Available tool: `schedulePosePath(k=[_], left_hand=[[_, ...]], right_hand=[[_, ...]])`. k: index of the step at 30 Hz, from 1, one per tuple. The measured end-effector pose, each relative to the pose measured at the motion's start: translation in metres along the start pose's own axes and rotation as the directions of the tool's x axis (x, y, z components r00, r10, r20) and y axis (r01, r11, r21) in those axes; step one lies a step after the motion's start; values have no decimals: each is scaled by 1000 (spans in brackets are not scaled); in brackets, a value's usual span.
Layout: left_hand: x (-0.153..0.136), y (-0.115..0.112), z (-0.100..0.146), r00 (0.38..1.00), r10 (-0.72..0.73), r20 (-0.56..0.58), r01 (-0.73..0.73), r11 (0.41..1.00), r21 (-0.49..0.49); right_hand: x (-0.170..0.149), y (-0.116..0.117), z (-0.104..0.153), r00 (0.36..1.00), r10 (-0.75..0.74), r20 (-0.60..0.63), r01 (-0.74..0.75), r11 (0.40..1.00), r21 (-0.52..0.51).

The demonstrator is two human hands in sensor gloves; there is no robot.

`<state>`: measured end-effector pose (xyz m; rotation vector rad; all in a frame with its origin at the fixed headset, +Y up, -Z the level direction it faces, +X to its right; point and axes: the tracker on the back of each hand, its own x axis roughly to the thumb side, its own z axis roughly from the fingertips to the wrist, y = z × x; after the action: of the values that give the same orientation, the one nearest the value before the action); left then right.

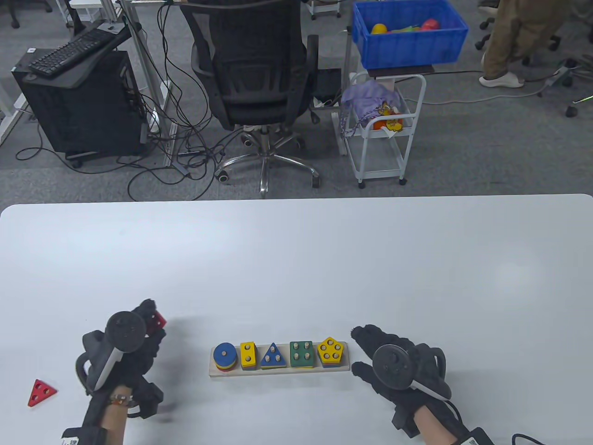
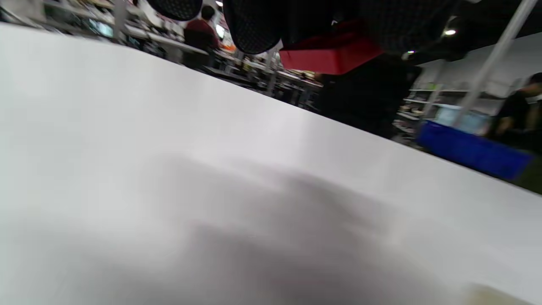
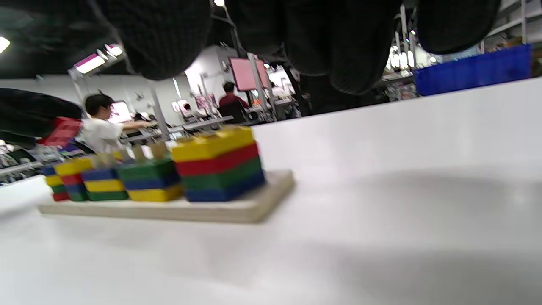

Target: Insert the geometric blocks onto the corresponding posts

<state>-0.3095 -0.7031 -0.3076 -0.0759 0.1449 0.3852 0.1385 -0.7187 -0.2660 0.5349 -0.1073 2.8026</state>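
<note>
A wooden base (image 1: 217, 372) with five posts holds stacked blocks: a blue circle (image 1: 224, 355), a yellow rectangle (image 1: 248, 354), a blue triangle (image 1: 273, 356), a green square (image 1: 301, 353) and a yellow pentagon (image 1: 331, 350). My left hand (image 1: 141, 331) is left of the base, above the table, and grips a red block (image 1: 158, 321), also seen in the left wrist view (image 2: 332, 53). A red triangle (image 1: 41, 392) lies on the table at the far left. My right hand (image 1: 370, 354) is open and empty just right of the base, which also shows in the right wrist view (image 3: 254, 207).
The white table (image 1: 296, 259) stretches wide behind the base. Beyond its far edge stand an office chair (image 1: 259, 79), a white cart (image 1: 384, 130) and a blue bin (image 1: 407, 32).
</note>
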Motion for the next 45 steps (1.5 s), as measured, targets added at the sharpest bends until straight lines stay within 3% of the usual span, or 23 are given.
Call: schedulePosePath(k=[3, 5, 8, 11, 13, 15, 20, 24, 28, 29, 30, 31, 33, 35, 37, 41, 45], left_hand=[[39, -13, 12, 971, 177, 161, -155, 979, -135], [60, -23, 20, 921, 323, 216, -266, 929, -257], [84, -42, 32, 813, 542, 212, -420, 798, -432], [97, -57, 39, 721, 672, 168, -493, 668, -557], [105, -68, 45, 643, 759, 103, -542, 547, -638], [110, -74, 48, 598, 800, 51, -569, 469, -676], [117, -84, 54, 526, 850, -34, -607, 347, -715], [125, -90, 59, 492, 869, -58, -557, 262, -788], [125, -90, 58, 494, 868, -46, -560, 277, -780], [124, -86, 57, 511, 859, -13, -553, 317, -770], [123, -82, 56, 531, 846, 42, -540, 377, -753], [120, -74, 53, 578, 804, 142, -509, 490, -707], [110, -57, 48, 662, 699, 270, -456, 662, -595], [97, -43, 44, 747, 573, 338, -393, 790, -471], [81, -32, 39, 826, 447, 343, -324, 875, -360], [47, -19, 22, 963, 88, 256, -46, 985, -166], [17, -15, 8, 953, -278, 122, 283, 959, -25]], right_hand=[[20, -2, -1, 998, -5, 67, 10, 998, -69], [37, -2, -1, 992, -12, 127, 25, 995, -101], [60, 2, -2, 977, -32, 212, 60, 990, -128], [77, 4, -2, 961, -21, 274, 66, 985, -156], [91, 5, -1, 948, 3, 320, 68, 975, -213], [97, 6, -1, 942, 33, 335, 56, 966, -251], [102, 6, 4, 935, 77, 347, 56, 932, -359], [103, 3, 5, 924, 46, 380, 102, 928, -359], [97, -2, 3, 926, -17, 376, 157, 925, -345], [95, -4, 1, 931, -19, 365, 153, 927, -341], [93, -5, -2, 935, -7, 354, 136, 930, -340], [91, -6, -6, 941, 9, 339, 114, 933, -341], [84, -4, -19, 954, 25, 297, 65, 955, -288], [81, 0, -29, 961, 39, 273, 15, 981, -193], [80, 6, -39, 963, 89, 255, -64, 992, -105], [83, 20, -54, 944, 236, 230, -245, 969, 13], [85, 30, -65, 937, 269, 224, -295, 951, 92]])
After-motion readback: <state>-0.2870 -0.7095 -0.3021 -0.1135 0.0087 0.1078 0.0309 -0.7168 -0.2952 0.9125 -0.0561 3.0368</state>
